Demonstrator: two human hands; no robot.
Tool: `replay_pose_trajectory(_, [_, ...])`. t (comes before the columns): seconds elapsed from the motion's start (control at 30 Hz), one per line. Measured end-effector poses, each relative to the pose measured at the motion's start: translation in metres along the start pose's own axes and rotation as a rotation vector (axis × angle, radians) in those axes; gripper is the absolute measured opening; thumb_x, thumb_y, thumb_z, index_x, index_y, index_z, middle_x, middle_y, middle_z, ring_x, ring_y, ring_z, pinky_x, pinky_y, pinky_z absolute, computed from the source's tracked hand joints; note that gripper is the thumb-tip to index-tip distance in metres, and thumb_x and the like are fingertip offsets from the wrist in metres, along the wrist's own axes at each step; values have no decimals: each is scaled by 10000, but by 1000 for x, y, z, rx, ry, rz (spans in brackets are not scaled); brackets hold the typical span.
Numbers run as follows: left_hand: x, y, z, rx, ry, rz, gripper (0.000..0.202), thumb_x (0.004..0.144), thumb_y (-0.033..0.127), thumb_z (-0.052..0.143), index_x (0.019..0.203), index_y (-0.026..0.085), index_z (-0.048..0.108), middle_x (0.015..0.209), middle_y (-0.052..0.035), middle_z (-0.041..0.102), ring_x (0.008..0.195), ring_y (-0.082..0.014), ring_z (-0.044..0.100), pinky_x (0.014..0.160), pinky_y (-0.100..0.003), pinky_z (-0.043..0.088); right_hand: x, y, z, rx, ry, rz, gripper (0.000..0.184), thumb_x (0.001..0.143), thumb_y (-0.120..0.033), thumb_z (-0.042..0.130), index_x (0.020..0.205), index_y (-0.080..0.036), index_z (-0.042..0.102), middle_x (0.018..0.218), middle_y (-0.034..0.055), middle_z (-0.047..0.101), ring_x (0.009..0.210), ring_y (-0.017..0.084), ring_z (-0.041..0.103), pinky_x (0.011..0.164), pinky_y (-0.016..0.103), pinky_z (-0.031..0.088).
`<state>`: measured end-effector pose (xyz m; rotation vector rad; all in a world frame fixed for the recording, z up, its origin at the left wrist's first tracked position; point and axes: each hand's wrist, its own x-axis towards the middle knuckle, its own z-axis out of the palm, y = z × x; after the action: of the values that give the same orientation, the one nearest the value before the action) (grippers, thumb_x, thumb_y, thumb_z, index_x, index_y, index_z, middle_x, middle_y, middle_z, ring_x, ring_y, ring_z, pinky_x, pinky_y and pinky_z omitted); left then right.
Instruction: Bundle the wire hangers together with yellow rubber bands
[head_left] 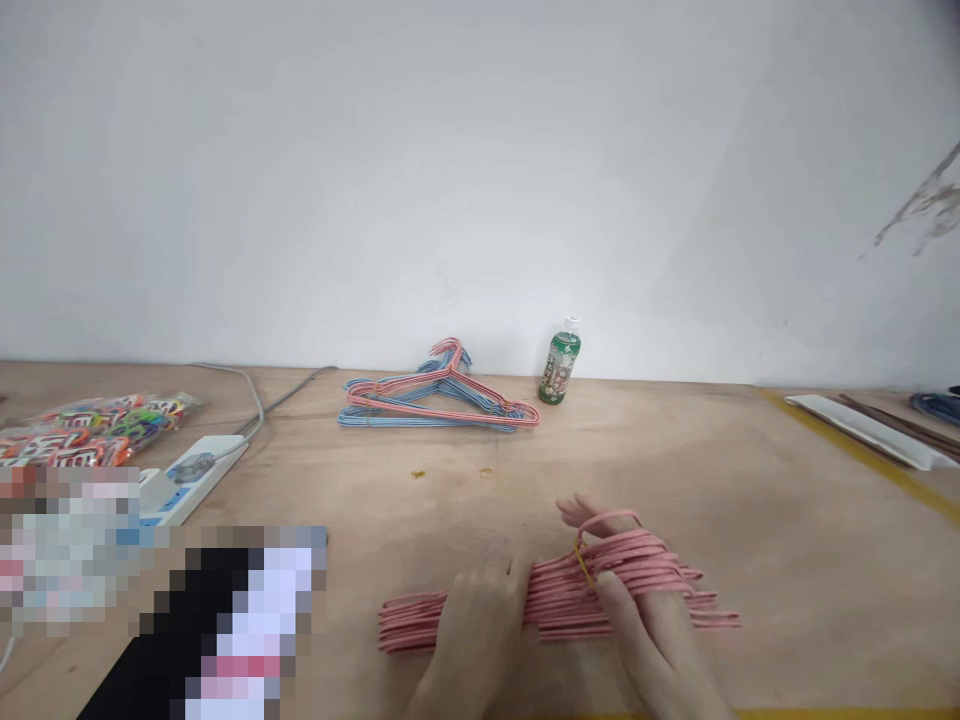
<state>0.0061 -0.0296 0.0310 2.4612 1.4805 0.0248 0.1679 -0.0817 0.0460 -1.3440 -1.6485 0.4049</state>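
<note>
Wooden worktop [720, 470], pale wall [450, 180] behind. Head view: pink hanger bundle [559, 595] on near side. Our left hand [480, 610] clasped over it; our right hand [637, 635] under wires, thumb by yellow band [581, 558], can't tell if closed. Blue-and-pink hanger stack [420, 422], bottle [559, 368] farther back.

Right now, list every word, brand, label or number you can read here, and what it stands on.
No text is legible.
Bottle: label print, too small and blurred to read.
Bagged colorful items: printed-looking marks, too blurred to read.
Black-and-white object: pixelated, nothing readable.
Pink hangers: no lettering visible.
</note>
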Motion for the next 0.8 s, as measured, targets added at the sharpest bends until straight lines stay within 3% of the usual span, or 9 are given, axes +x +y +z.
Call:
replay_pose_trajectory(0.17, [0, 0, -2, -19, -4, 0, 362, 739, 141, 443, 1068, 221, 570, 912, -83, 706, 851, -280, 671, 686, -347, 474, 12, -7, 14, -147, 127, 7, 233, 922, -369, 472, 1037, -222, 612, 1015, 89, 658, 994, 255, 612, 872, 422, 487])
replay_pose_trajectory(0.27, [-2, 0, -2, -29, -3, 19, 400, 687, 134, 462, 1065, 209, 570, 922, -90, 701, 845, -282, 664, 674, -346, 472, 0, 9, 14, -273, 55, 32, 204, 869, -393, 554, 882, -234, 681, 841, 88, 691, 856, 307, 647, 781, 455, 510])
replay_pose_trajectory(0.33, [-4, 1, -1, -37, 9, 35, 394, 685, 144, 467, 1059, 208, 571, 913, -90, 699, 834, -281, 661, 670, -348, 472, -11, 19, 10, -281, 11, 47, 199, 839, -405, 594, 924, -263, 705, 867, 91, 709, 903, 343, 651, 796, 481, 520])
replay_pose_trajectory(0.4, [-5, 2, 2, -45, 32, 58, 350, 705, 156, 472, 1034, 212, 574, 893, -82, 700, 819, -274, 660, 665, -343, 470, -18, 24, 3, -267, -28, 53, 299, 828, -414, 610, 1100, -306, 673, 1024, 79, 705, 1063, 348, 611, 872, 484, 515])
replay_pose_trajectory(0.53, [-5, 1, 6, -29, 51, 83, 274, 765, 149, 445, 998, 226, 568, 858, -62, 705, 768, -269, 664, 627, -338, 463, -20, 21, -11, -169, -85, 64, 576, 847, -428, 578, 1392, -304, 439, 1324, 68, 570, 1247, 289, 505, 988, 478, 464])
replay_pose_trajectory(0.6, [-6, 0, 7, -39, 58, 89, 264, 783, 143, 431, 991, 235, 566, 860, -52, 706, 766, -269, 665, 618, -337, 461, -17, 20, -14, -90, -105, 87, 536, 851, -439, 564, 1359, -294, 480, 1286, 78, 599, 1193, 278, 554, 950, 468, 497])
replay_pose_trajectory(0.7, [-7, -2, 7, -97, 74, 107, 301, 792, 187, 453, 1067, 252, 556, 908, -45, 709, 812, -271, 667, 640, -338, 467, -11, 21, -13, -56, -119, 106, 368, 849, -478, 551, 1152, -294, 649, 1073, 71, 703, 1003, 274, 658, 819, 435, 565])
replay_pose_trajectory(0.8, [-6, -2, 4, -135, 53, 88, 358, 759, 206, 476, 1104, 257, 556, 929, -44, 711, 833, -272, 666, 665, -342, 472, -6, 21, -10, -61, -120, 103, 327, 842, -512, 547, 986, -269, 712, 911, 55, 729, 855, 260, 691, 729, 408, 585])
